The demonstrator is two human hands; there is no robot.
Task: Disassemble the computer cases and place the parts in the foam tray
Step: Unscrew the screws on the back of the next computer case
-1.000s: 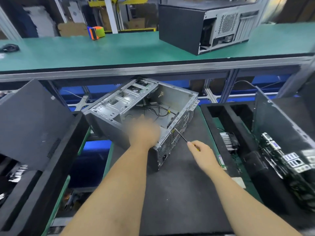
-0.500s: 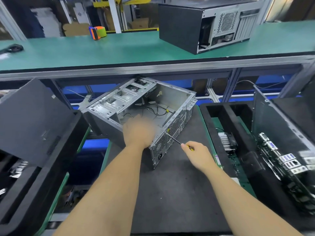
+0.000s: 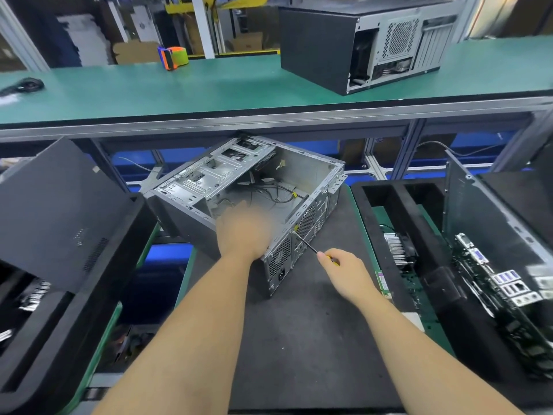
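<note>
Screwdriver (image 3: 311, 248) sits pinched in right hand (image 3: 347, 272), tip touching open computer case (image 3: 308, 223) beyond the fingers. Left hand (image 3: 244, 232) rests blurred on the case's near edge; finger spread unclear.

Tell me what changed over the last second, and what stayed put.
Little moved. The screwdriver tip came in against the rear panel of the open case, where a second ago it sat just short of it; the right hand still grips the handle. The left hand, blurred, stays on the case's near edge. The foam tray and motherboard are unchanged.
</note>
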